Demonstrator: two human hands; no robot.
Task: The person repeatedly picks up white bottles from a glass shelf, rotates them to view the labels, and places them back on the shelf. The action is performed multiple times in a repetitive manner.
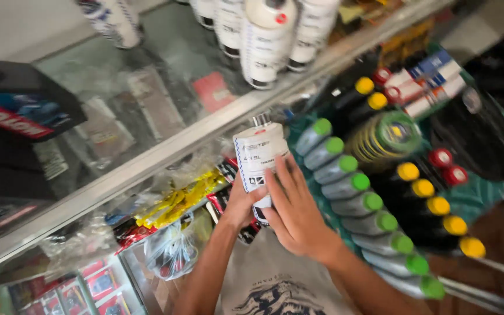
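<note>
I hold a white cylindrical bottle (259, 153) with a dark printed label in both hands, just below the metal edge of a glass counter (164, 153). My left hand (239, 205) cups it from the left and underneath. My right hand (296, 210) wraps its right side, fingers spread over the label. The bottle's small cap points toward the counter. Several similar white bottles (266, 38) stand on the glass top beyond it.
A row of grey bottles with green caps (361, 201) lies to the right, then black ones with yellow caps (433, 205) and red-capped ones (447, 166). A coil of yellow-green rings (383, 139) rests among them. Bagged yellow and red items (173, 207) hang at left.
</note>
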